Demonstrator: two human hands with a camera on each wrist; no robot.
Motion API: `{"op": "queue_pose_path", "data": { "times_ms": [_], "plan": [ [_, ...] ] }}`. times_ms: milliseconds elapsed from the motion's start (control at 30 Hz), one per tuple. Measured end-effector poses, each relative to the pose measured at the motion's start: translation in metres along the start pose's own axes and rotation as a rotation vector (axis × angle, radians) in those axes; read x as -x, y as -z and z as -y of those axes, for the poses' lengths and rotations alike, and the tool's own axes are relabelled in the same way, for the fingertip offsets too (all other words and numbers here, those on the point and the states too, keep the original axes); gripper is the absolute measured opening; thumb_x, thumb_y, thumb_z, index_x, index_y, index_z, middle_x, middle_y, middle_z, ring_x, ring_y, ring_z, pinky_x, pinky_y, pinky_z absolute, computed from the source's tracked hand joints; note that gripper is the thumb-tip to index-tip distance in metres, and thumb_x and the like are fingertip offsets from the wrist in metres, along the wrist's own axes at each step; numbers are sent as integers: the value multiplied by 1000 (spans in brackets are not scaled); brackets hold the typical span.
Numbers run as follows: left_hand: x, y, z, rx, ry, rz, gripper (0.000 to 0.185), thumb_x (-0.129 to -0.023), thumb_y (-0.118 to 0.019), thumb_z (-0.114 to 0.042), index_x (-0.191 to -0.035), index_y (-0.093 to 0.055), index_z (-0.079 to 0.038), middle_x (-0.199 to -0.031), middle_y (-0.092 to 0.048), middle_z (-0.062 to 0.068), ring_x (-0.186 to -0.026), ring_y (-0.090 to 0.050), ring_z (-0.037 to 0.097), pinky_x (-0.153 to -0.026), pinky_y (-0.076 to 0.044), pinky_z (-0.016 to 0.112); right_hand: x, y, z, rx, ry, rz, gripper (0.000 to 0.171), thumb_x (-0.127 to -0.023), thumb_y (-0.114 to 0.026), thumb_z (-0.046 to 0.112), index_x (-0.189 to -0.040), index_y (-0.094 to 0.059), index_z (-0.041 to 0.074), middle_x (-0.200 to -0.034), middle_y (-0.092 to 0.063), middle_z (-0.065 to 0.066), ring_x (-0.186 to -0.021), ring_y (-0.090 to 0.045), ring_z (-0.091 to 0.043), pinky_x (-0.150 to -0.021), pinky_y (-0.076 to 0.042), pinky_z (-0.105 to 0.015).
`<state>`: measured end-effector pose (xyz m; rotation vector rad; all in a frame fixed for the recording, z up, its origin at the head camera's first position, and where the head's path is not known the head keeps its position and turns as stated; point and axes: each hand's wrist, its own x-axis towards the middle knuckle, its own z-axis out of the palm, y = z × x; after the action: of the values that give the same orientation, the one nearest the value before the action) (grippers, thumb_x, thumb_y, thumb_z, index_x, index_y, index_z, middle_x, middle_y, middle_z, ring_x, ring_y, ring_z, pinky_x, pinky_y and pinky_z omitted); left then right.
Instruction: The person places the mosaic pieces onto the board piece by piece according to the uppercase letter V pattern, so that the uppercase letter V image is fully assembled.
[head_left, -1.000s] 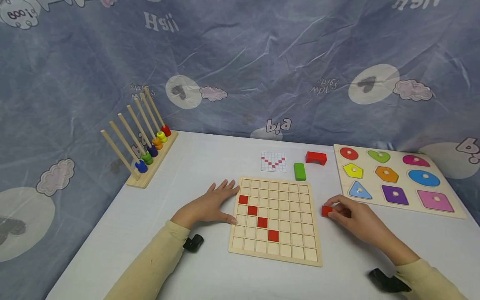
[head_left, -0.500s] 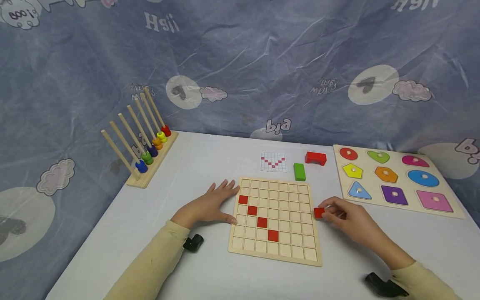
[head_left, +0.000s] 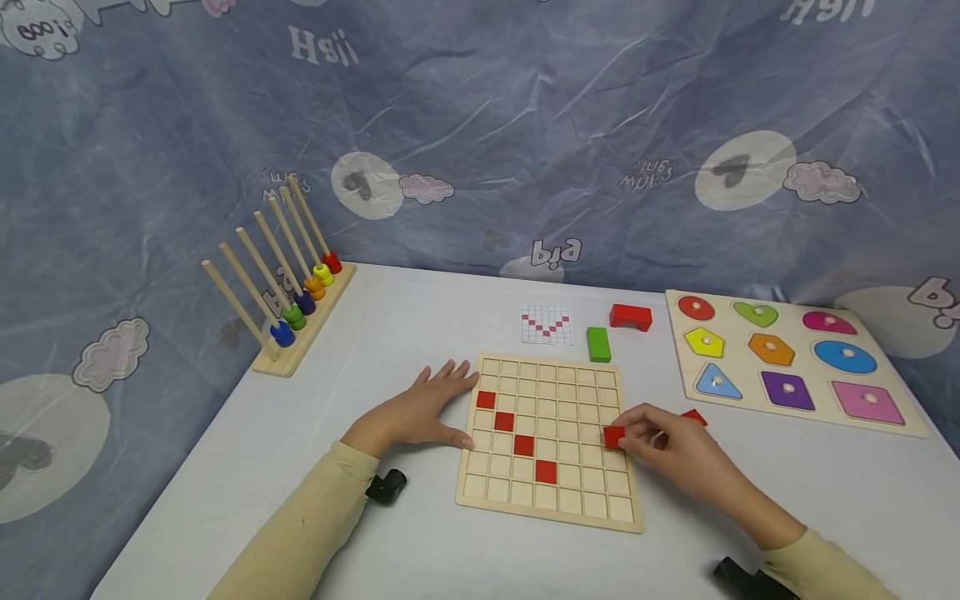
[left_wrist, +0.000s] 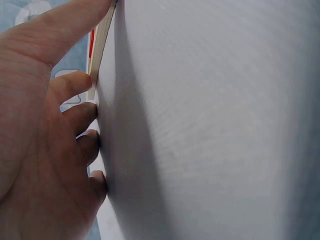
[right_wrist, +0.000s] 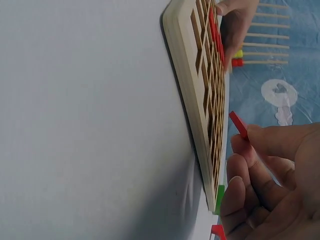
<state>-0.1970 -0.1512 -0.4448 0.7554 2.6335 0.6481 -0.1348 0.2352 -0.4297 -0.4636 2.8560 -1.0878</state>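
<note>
right hand (head_left: 678, 454) pinching a red tile (head_left: 612, 436) over the grid board (head_left: 551, 510); left hand (head_left: 420, 412) flat, steadying the board's edge.

right hand (head_left: 678, 454) pinches red tile (head_left: 613, 436) over grid board (head_left: 551, 508); left hand (head_left: 420, 412) flat beside board

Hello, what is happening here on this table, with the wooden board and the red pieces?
A person is working at a wooden grid board on a white table. The right hand pinches a small red tile over the board's right side. The left hand lies flat against the board's left edge. Four red tiles already sit in a diagonal line on the board. A small pattern card lies behind the board, and another red tile lies beside the right hand.
</note>
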Motion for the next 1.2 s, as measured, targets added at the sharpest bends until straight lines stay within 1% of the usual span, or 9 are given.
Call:
{"op": "queue_pose_path", "data": {
  "times_ms": [200, 500, 667, 967, 1200],
  "plan": [
    [0, 0, 0, 0, 1, -2, 107, -78, -85, -50, -162, -29, -15, -169, -16, 7, -157, -4, 27, -126, 0, 50, -1, -10, 6, -27, 24, 4, 18, -89, -81, 19, -104, -72, 20, -82, -65, 14, -77, -58, -6, -68, -51, -21],
    [0, 0, 1, 2, 1, 6, 107, -79, -85, -50, -162, -28, -15, -170, -15, 7, -157, -4, 27, -126, 0, 50, -4, -23, 15, -48, 26, 43, 17, -89, -81, 18, -103, -71, 22, -81, -64, 13, -75, -58, -7, -66, -50, -21],
    [0, 0, 1, 3, -2, 7, 107, -79, -85, -50, -162, -28, -15, -170, -15, 7, -157, -4, 27, -126, 0, 50, -5, -28, 20, -59, 32, 68, 17, -90, -79, 16, -103, -71, 21, -82, -64, 12, -76, -58, -7, -66, -50, -21],
    [-1, -1, 1, 2, -3, 2, 107, -78, -86, -51, -162, -29, -15, -169, -16, 7, -157, -4, 26, -126, 0, 50, -7, -34, 26, -42, 24, 91, 17, -89, -79, 11, -101, -70, 20, -79, -61, 11, -73, -57, -9, -65, -50, -21],
    [-1, -1, 1, -2, 1, -3, 108, -77, -86, -51, -162, -29, -15, -169, -16, 7, -157, -5, 26, -126, -1, 50, -9, -38, 27, -31, 29, 92, 18, -89, -79, 10, -101, -69, 19, -78, -60, 11, -72, -56, -8, -63, -50, -21]
  ]
}}
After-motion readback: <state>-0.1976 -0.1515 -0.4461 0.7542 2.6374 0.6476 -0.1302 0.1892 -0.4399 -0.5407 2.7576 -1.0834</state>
